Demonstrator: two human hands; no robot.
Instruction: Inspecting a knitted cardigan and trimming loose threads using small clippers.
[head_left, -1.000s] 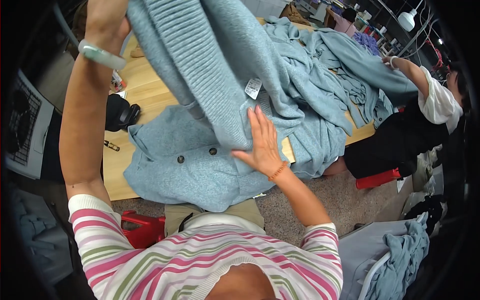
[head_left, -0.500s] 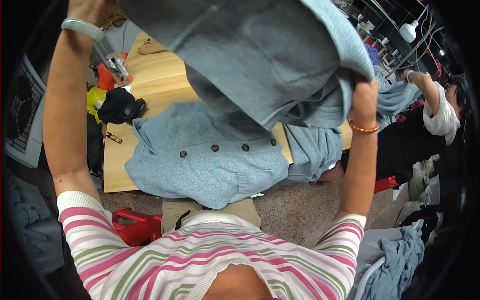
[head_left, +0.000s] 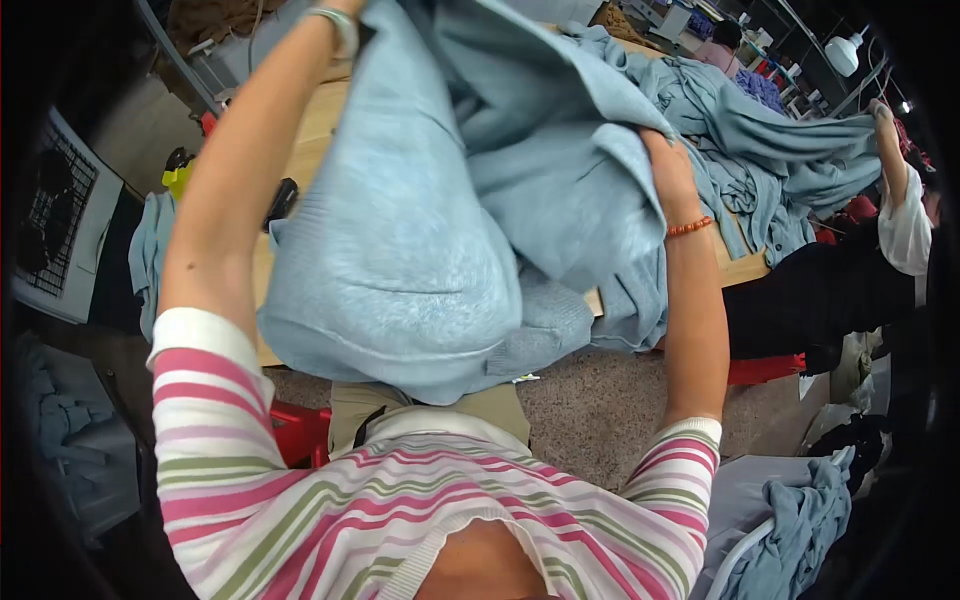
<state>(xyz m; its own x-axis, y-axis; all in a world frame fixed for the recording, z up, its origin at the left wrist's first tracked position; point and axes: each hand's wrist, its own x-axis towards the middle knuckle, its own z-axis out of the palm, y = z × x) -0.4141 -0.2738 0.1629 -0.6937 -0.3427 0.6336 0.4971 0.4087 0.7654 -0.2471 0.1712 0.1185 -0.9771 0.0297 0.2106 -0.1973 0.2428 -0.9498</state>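
A blue-grey knit garment (head_left: 390, 250) hangs in loose folds between my raised hands; its exact kind is hidden by the folds. My left hand (head_left: 347, 8) is at the top edge, mostly cut off, with the cloth hanging from it. On the right, my right hand (head_left: 672, 175) is closed on the garment's edge, fingers partly behind the fabric. Underneath lies a blue-grey cardigan (head_left: 545, 335) on the wooden table, now mostly covered. Beside it, more blue-grey knitwear (head_left: 635, 305) lies folded below my right hand.
To the right, a co-worker's hand (head_left: 880, 108) lifts blue-grey cloth (head_left: 800, 150) over a heap of knitwear. A black object (head_left: 283, 203) sits at the wooden table's (head_left: 312, 135) left side. A red stool (head_left: 300, 432) stands below, and a light bin (head_left: 735, 490) with cloth stands lower right.
The held garment has come down and nearer, covering most of the cardigan. My left hand has moved right, my right hand slightly left. The co-worker's cloth is stretched out wider.
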